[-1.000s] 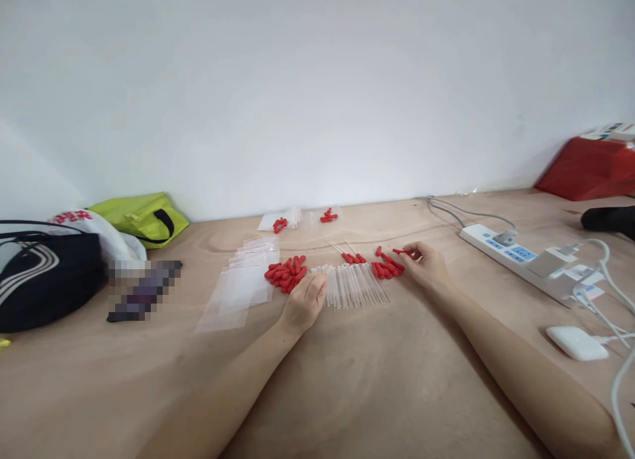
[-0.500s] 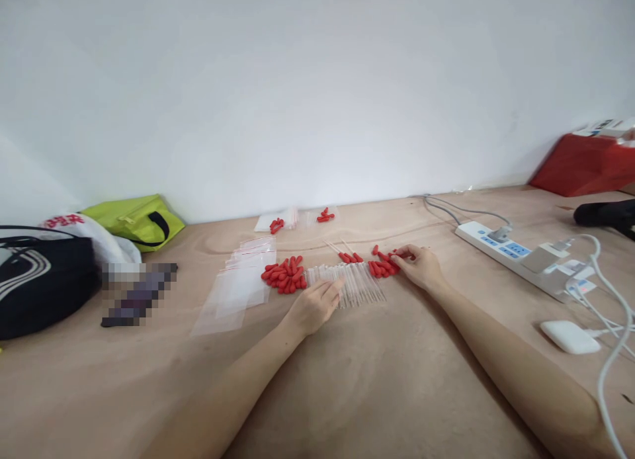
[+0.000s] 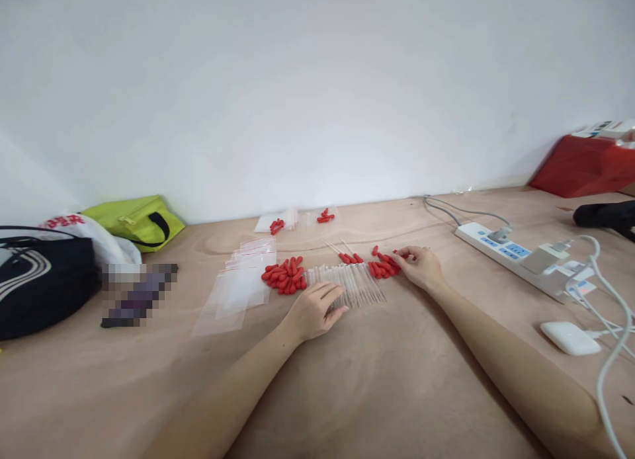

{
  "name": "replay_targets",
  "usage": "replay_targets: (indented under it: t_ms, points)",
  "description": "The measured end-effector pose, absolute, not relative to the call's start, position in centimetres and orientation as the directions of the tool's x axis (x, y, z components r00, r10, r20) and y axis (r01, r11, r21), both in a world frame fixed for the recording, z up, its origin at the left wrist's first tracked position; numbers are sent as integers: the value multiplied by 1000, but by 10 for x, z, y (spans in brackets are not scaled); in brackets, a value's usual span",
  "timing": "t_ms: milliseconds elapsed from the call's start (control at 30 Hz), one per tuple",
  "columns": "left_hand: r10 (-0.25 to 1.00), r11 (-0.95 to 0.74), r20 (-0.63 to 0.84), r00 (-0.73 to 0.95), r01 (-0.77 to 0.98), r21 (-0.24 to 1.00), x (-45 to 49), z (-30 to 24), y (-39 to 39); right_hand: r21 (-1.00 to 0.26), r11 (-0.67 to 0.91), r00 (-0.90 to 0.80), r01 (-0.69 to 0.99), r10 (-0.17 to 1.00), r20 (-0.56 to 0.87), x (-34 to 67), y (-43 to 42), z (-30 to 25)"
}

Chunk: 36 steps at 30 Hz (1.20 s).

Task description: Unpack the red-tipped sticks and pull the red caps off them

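My left hand (image 3: 316, 311) lies over the left part of a row of thin whitish sticks (image 3: 364, 284), its fingers stretched out and the thumb apart. Beyond its fingers is a pile of red drop-shaped pieces (image 3: 284, 276). At the right end of the row, my right hand (image 3: 421, 267) pinches at the edge of a smaller pile of red pieces (image 3: 381, 268); a red piece shows at its fingertips, partly hidden. Behind the row, red pieces (image 3: 350, 258) sit at the near ends of a couple of sticks (image 3: 332, 247).
Flat clear zip bags (image 3: 238, 290) lie left of the piles. Farther back are bags with red pieces (image 3: 326, 215). A power strip (image 3: 510, 252) with white cables and a white charger (image 3: 569, 337) occupies the right side. A phone-like dark object (image 3: 141, 295), black bag (image 3: 44, 280) and yellow-green bag (image 3: 139, 221) are left.
My left thumb has come out to the side, toward me, away from the fingers. My right hand stays at the red pieces with hardly any movement.
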<state>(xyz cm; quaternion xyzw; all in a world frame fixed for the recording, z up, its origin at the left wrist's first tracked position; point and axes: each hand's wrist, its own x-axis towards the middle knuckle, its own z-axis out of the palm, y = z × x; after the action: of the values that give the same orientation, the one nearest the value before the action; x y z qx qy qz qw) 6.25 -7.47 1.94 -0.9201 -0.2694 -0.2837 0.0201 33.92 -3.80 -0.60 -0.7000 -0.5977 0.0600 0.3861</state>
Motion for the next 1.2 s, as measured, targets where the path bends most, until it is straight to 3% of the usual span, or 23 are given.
replay_targets:
  t_ms: [167, 267, 367, 567, 800, 1000, 1100, 1200]
  points:
    - [512, -833, 476, 715, 548, 73, 58, 26, -75, -516, 74, 186, 854, 881, 435, 323, -36, 7]
    - [545, -805, 465, 698, 590, 58, 55, 25, -72, -424, 59, 127, 904, 909, 398, 302, -30, 18]
    - [556, -794, 466, 689, 606, 52, 53, 23, -69, -354, -14, 115, 935, 958, 264, 284, -19, 31]
    - [557, -781, 501, 663, 624, 43, 51, 23, -71, -327, -184, 141, 927, 978, -152, 269, 8, 48]
    - [593, -733, 564, 575, 675, 82, 49, 23, -71, -303, -171, 132, 938, 981, -143, 258, 14, 51]
    - [580, -713, 610, 540, 698, 60, 48, 21, -68, -343, -84, 100, 936, 995, 29, 264, -8, 59]
    - [556, -688, 663, 501, 725, 29, 48, 20, -66, -404, 200, -46, 892, 932, 360, 273, -34, 47]
    - [506, -599, 774, 380, 801, -1, 48, 20, -67, -269, 407, -164, 873, 764, 624, 277, -63, 26]
